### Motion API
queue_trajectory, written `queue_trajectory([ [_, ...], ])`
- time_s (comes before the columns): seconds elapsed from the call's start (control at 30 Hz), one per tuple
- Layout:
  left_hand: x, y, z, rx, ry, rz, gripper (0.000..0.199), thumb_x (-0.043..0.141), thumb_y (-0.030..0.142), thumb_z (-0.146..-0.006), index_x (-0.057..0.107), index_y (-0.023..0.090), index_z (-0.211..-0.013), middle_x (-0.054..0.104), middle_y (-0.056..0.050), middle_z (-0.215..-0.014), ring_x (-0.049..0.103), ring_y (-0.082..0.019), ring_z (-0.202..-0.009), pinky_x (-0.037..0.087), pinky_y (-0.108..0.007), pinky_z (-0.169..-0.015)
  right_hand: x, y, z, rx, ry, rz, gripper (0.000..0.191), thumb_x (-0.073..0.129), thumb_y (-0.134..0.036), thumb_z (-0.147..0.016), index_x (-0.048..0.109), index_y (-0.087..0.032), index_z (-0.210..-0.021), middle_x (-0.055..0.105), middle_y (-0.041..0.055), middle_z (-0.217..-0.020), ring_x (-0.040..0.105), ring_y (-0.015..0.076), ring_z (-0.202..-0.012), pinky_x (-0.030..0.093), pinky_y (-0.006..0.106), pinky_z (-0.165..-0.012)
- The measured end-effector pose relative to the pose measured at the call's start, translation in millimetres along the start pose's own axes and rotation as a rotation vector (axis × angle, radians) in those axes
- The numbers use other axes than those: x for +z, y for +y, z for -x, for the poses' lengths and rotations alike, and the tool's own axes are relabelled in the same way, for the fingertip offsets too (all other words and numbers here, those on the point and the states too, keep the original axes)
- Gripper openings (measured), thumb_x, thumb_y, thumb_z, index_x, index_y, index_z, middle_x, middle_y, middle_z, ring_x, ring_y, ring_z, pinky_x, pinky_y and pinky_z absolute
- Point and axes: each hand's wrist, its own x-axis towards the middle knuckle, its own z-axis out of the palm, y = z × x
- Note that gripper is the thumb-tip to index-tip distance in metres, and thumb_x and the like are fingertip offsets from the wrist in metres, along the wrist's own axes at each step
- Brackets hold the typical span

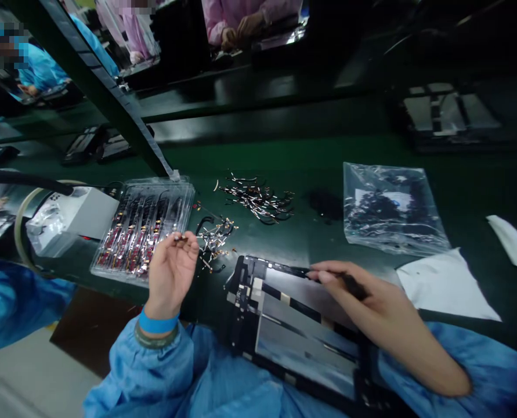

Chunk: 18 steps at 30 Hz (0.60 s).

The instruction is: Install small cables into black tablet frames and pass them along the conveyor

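An opened tablet (302, 348) with grey battery panels and dark frame lies tilted in front of me. My right hand (367, 296) is closed around dark tweezers (353, 285), their tip by the tablet's upper edge. To the left, my left hand (173, 267) is raised palm up, fingers curled and pinched on a small dark piece (180, 238) with a shiny end, too small to name. Behind that hand is a clear plastic tray (180, 200) with rows of small flex cables. Beside it lie a loose pile of small cable parts (214, 238) and another of thin black cables (260, 199).
A clear plastic bag (389, 209) with dark parts lies at the right, next to a white cloth (449, 284). A white box (86, 212) stands left of the tray. A slanted post (110, 87) rises behind it. Co-workers in pink and blue sit across the bench.
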Motion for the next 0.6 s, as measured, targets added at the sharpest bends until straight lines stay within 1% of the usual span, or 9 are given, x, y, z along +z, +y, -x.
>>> queue_trajectory([
  [0.07, 0.6, -9, 8, -0.034, -0.089, 0.019, 0.016, 0.053, 0.025, -0.083, 0.059, 0.014, -0.073, 0.06, -0.002, -0.069, 0.058, -0.007, -0.06, 0.051, -0.016, -0.057, 8, -7, -3, 0.021, -0.107, -0.094, 0.028, 0.054, -0.046, -0.083, 0.069, -0.023, -0.083, 0.073, 0.0031, -0.077, 0.067, 0.018, -0.063, 0.048, 0.024, -0.044],
  [0.13, 2.4, -22, 18, -0.048, -0.2, -0.021, 0.017, 0.06, 0.034, -0.079, 0.059, 0.017, -0.079, 0.058, 0.0, -0.071, 0.054, -0.007, -0.057, 0.05, -0.017, -0.055, 18, -16, -5, 0.057, -0.231, -0.21, 0.03, 0.053, -0.047, -0.083, 0.069, -0.021, -0.088, 0.073, 0.0036, -0.078, 0.065, 0.0171, -0.061, 0.048, 0.025, -0.045],
  [0.23, 5.5, -45, 36, -0.074, -0.396, -0.11, 0.022, 0.065, 0.04, -0.078, 0.057, 0.02, -0.082, 0.057, 0.002, -0.072, 0.054, -0.007, -0.055, 0.049, -0.019, -0.054, 33, -29, -9, 0.166, -0.364, -0.428, 0.041, 0.054, -0.052, -0.081, 0.066, -0.017, -0.098, 0.071, 0.0049, -0.077, 0.052, 0.0104, -0.045, 0.04, 0.023, -0.04],
  [0.33, 5.4, -63, 50, -0.128, -0.583, -0.176, 0.023, 0.063, 0.042, -0.081, 0.053, 0.021, -0.08, 0.056, 0.003, -0.072, 0.056, -0.008, -0.052, 0.047, -0.02, -0.05, 42, -36, -12, 0.314, -0.33, -0.63, 0.044, 0.055, -0.056, -0.079, 0.065, -0.015, -0.093, 0.065, 0.0024, -0.069, 0.036, 0.0048, -0.038, 0.03, 0.021, -0.037],
  [0.4, 3.9, -69, 53, -0.108, -0.65, -0.269, 0.023, 0.062, 0.041, -0.082, 0.051, 0.021, -0.08, 0.057, 0.002, -0.076, 0.057, -0.008, -0.051, 0.047, -0.021, -0.049, 42, -38, -13, 0.383, -0.271, -0.689, 0.042, 0.059, -0.056, -0.076, 0.064, -0.016, -0.085, 0.06, 0.0001, -0.064, 0.033, 0.0043, -0.039, 0.027, 0.02, -0.037],
  [0.43, 3.4, -69, 52, -0.067, -0.656, -0.348, 0.02, 0.062, 0.039, -0.082, 0.053, 0.021, -0.085, 0.059, 0.001, -0.082, 0.059, -0.009, -0.054, 0.049, -0.023, -0.051, 41, -38, -14, 0.395, -0.259, -0.694, 0.041, 0.06, -0.056, -0.074, 0.063, -0.016, -0.08, 0.058, -0.0007, -0.062, 0.033, 0.0044, -0.04, 0.026, 0.02, -0.037],
  [0.47, 3.4, -69, 51, -0.013, -0.653, -0.446, 0.019, 0.063, 0.037, -0.082, 0.055, 0.022, -0.091, 0.061, -0.001, -0.091, 0.061, -0.01, -0.059, 0.051, -0.025, -0.056, 39, -38, -14, 0.393, -0.262, -0.685, 0.04, 0.061, -0.056, -0.073, 0.062, -0.016, -0.076, 0.057, -0.0013, -0.06, 0.032, 0.0046, -0.04, 0.026, 0.02, -0.037],
  [0.53, 5.4, -65, 47, 0.097, -0.662, -0.68, 0.026, 0.066, 0.03, -0.08, 0.059, 0.023, -0.104, 0.062, -0.005, -0.104, 0.065, -0.014, -0.074, 0.052, -0.028, -0.07, 34, -36, -15, 0.354, -0.296, -0.645, 0.04, 0.06, -0.055, -0.075, 0.059, -0.016, -0.067, 0.054, -0.0021, -0.057, 0.032, 0.0048, -0.04, 0.025, 0.02, -0.037],
  [0.6, 9.7, -60, 44, 0.139, -0.707, -0.891, 0.02, 0.066, 0.026, -0.079, 0.065, 0.021, -0.098, 0.067, -0.005, -0.096, 0.065, -0.017, -0.081, 0.05, -0.028, -0.076, 31, -35, -16, 0.294, -0.335, -0.594, 0.04, 0.058, -0.052, -0.078, 0.057, -0.017, -0.061, 0.054, -0.002, -0.055, 0.034, 0.0052, -0.04, 0.027, 0.02, -0.037],
])
